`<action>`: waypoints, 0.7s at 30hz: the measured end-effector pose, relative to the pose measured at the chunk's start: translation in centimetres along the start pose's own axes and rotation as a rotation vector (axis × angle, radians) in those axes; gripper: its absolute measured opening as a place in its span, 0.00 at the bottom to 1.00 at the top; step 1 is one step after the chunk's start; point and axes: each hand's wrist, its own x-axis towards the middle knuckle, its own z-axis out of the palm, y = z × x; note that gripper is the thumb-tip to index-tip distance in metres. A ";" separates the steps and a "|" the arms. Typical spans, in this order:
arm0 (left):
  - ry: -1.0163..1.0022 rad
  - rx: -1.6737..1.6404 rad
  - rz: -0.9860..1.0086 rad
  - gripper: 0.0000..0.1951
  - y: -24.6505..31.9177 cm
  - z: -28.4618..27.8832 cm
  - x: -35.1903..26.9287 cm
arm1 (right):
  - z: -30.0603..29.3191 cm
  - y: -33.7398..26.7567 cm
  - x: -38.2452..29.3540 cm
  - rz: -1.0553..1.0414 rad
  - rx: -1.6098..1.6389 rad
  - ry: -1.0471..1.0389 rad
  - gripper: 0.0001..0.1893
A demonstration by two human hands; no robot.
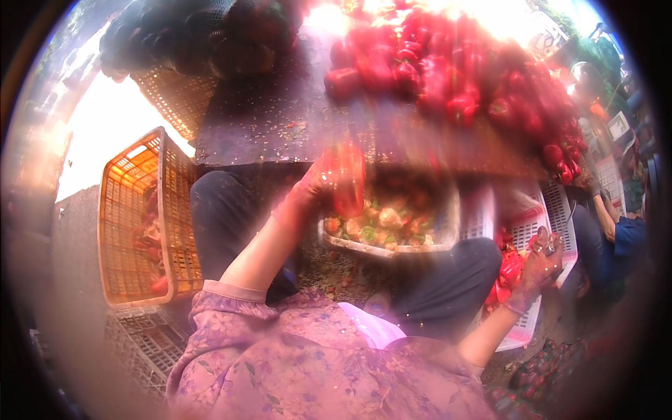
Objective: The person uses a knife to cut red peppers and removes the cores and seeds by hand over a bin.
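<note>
My left hand (321,176) grips a red bell pepper (348,181), blurred by glare, in front of the table's near edge. Below it stands a white plastic crate (362,249) with pepper cores and green stem ends (386,223) inside. Far to the right, my right hand (541,265) is over a white and pink crate (525,331) holding red pepper pieces (510,268). Its fingers are closed around a thin metal tool (567,220), mostly hidden by the hand; its exact kind is unclear. Red pepper flesh shows beside the thumb.
A large heap of red bell peppers (420,68) covers the back right of the seed-strewn table (262,121). Dark filled net sacks (194,42) stand back left. An orange crate (167,220) with red pieces is left of my knee. Another person's arm (605,215) is at right.
</note>
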 end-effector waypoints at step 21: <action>0.519 1.508 0.384 0.25 -5.1 3.7 1.2 | 14.3 -5.4 -13.6 -0.182 0.297 -0.765 0.20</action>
